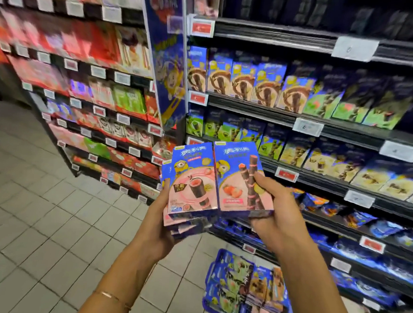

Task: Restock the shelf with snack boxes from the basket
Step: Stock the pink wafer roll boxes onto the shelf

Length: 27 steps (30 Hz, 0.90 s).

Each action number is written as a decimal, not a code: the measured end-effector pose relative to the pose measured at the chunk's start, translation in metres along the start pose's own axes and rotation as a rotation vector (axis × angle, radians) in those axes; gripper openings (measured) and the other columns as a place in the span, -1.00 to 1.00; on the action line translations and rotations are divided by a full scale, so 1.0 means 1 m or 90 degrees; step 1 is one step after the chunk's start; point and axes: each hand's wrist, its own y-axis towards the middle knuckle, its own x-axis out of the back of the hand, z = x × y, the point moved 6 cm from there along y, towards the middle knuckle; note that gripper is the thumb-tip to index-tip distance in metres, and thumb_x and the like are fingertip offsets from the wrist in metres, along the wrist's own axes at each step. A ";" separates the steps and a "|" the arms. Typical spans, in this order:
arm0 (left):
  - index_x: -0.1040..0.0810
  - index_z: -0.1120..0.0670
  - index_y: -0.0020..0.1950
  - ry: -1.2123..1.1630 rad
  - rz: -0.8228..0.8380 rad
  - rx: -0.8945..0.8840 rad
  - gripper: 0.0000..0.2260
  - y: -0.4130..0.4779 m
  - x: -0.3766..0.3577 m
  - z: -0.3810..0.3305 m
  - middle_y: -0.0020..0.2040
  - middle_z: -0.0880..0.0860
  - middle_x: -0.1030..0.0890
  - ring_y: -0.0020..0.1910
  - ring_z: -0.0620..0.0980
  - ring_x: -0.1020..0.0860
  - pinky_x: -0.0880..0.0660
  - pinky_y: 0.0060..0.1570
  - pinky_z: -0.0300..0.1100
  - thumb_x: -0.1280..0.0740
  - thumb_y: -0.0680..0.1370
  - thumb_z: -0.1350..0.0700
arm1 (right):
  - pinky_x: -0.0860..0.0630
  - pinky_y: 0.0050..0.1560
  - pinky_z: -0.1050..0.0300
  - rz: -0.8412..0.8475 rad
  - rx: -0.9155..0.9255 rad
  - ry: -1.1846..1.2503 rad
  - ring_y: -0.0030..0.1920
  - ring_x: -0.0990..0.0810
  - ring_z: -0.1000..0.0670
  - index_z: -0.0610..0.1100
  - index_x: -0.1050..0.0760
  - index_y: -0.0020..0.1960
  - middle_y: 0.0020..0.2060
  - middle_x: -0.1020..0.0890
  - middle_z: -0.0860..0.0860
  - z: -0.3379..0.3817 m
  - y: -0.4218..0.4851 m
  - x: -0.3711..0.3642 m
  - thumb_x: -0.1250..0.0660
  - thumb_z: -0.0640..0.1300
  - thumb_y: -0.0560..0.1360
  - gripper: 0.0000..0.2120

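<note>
The left hand (159, 220) grips an upright stack of snack boxes (192, 179). Touching it, a single box (239, 182), long axis vertical, is clasped by the right hand (278, 214). The basket (208, 275) sits on the floor below, and the shelf (347, 132) lies ahead-right (nearer the right hand).

The person is wearing one thin, pale gold chain bracelet (112, 296), which is sitting slightly aslant around the left forearm (133, 268), well behind the left hand (159, 216), while to the right of the bracelet the right forearm (309, 278) and right hand (278, 216) are showing bare.
</note>
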 end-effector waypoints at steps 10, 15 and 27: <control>-0.78 -0.01 0.15 -0.048 0.045 -0.047 -0.36 0.075 -0.067 -0.104 0.12 0.16 -0.75 -0.03 0.24 -0.76 -0.67 -0.20 0.04 -0.54 0.28 -0.42 | -0.47 0.30 -0.19 0.066 0.045 -0.035 0.22 -0.59 -0.28 -0.30 -0.62 0.22 0.24 -0.63 -0.23 0.099 0.098 -0.057 -0.31 -0.15 0.56 -0.68; -0.79 0.01 0.06 -0.078 0.098 -0.031 -0.42 0.111 -0.105 -0.149 -0.07 0.10 -0.78 -0.19 0.17 -0.76 -0.66 -0.26 -0.02 -0.46 0.35 -0.45 | -0.46 0.16 -0.11 0.108 0.161 -0.126 -0.04 -0.62 -0.11 -0.16 -0.68 -0.23 0.04 -0.66 -0.16 0.157 0.140 -0.090 -0.27 -0.26 0.59 -0.71; -0.78 0.07 0.13 -0.072 0.153 0.046 -0.28 0.185 -0.135 -0.202 -0.05 0.08 -0.73 -0.07 0.16 -0.70 -0.60 -0.19 -0.03 -0.60 0.19 -0.43 | -0.55 -0.29 0.07 0.057 0.494 -0.244 -0.26 -0.61 0.00 -0.14 -0.45 -0.16 -0.16 -0.68 -0.05 0.332 0.261 -0.208 -0.21 -0.50 0.51 -0.72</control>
